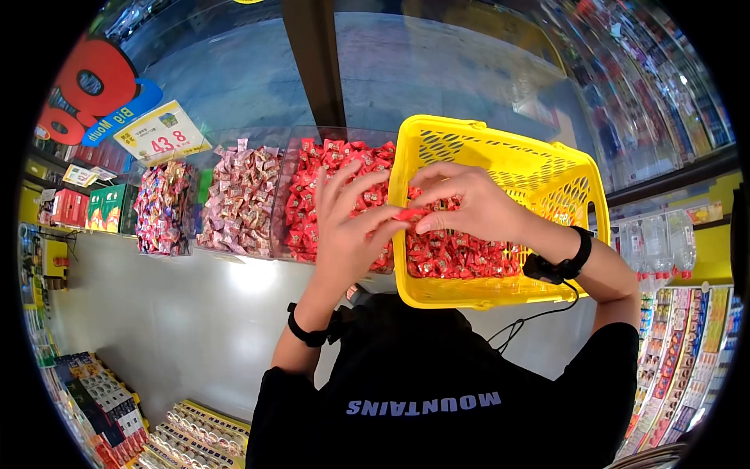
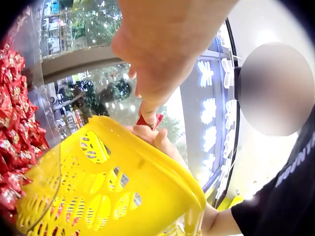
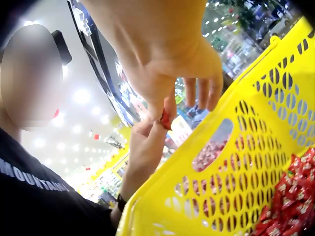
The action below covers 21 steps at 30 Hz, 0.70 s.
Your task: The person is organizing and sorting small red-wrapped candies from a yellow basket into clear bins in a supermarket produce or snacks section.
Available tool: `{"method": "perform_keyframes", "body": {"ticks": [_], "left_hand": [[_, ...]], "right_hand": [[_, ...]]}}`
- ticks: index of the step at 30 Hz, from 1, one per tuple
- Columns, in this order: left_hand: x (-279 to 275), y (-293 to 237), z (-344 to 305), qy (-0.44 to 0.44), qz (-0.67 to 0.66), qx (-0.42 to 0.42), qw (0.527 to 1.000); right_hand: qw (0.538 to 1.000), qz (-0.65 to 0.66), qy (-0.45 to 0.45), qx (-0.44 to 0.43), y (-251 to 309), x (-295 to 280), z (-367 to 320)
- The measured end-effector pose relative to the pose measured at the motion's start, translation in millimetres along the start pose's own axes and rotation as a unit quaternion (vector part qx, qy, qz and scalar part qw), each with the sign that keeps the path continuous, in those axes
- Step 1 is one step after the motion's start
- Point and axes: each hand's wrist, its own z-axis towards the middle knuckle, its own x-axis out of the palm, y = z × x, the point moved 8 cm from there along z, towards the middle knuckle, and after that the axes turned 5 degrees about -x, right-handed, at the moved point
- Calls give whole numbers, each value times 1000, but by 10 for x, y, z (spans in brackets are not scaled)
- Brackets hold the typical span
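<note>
One red-wrapped candy (image 1: 410, 213) is pinched between both hands at the left rim of the yellow basket (image 1: 500, 295). The left hand (image 1: 348, 227) grips its left end with thumb and forefinger, other fingers spread over the bin of red candies (image 1: 306, 187). From the right, the right hand (image 1: 469, 205) pinches the other end above the basket. Many red candies (image 1: 461, 256) lie inside the basket. In the left wrist view the candy (image 2: 150, 121) shows between the fingertips above the rim; in the right wrist view the candy (image 3: 166, 119) is partly hidden by fingers.
Left of the red bin stand bins of pink candies (image 1: 241, 195) and multicoloured candies (image 1: 162, 207), with a price sign (image 1: 162, 133) behind. Plastic bottles (image 1: 660, 242) stand right of the basket. A window lies beyond the bins, and shelves of goods line both sides.
</note>
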Motion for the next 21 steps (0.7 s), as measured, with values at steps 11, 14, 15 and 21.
{"method": "perform_keyframes", "body": {"ticks": [11, 14, 15, 21], "left_hand": [[60, 1184, -585, -7, 205, -129, 970], [128, 1136, -730, 26, 191, -147, 970], [140, 1100, -759, 32, 196, -143, 970], [235, 1073, -869, 53, 161, -155, 973]], "right_hand": [[904, -285, 199, 248, -2137, 702, -467], [907, -355, 171, 148, -2312, 934, -595], [911, -351, 158, 146, -2256, 961, -604], [880, -399, 205, 158, -2136, 1031, -652]]}}
